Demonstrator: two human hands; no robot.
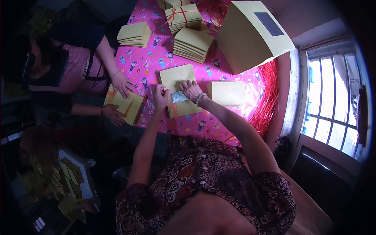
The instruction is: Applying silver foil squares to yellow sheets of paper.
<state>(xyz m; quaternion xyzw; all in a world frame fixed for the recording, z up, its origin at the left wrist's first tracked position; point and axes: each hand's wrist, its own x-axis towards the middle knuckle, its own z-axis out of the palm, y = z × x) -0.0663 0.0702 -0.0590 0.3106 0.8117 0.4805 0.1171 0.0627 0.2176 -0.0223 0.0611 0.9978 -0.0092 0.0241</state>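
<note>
In front of me on the table lies a bundle of tan paper envelopes (178, 74), with a shiny pale patch and an orange strip on its lower part. My left hand (160, 96) is at the bundle's left edge, thumb and fingers pinched together; what they hold is too small to make out. Curled fingers of my right hand (191, 92) rest on the bundle near its right side, and whatever is in them is hidden. Right of that hand lies another tan envelope stack (227, 93). A co-worker's hands (122, 85) press on a tan bundle (131, 103) to the left.
Stacked envelopes (192, 45) and a bundle tied with red string (183, 17) stand at the back. A large open carton (246, 39) sits at the back right. Red plastic strands (266, 102) hang along the right edge of the pink patterned tablecloth (156, 62), near a barred window (333, 98).
</note>
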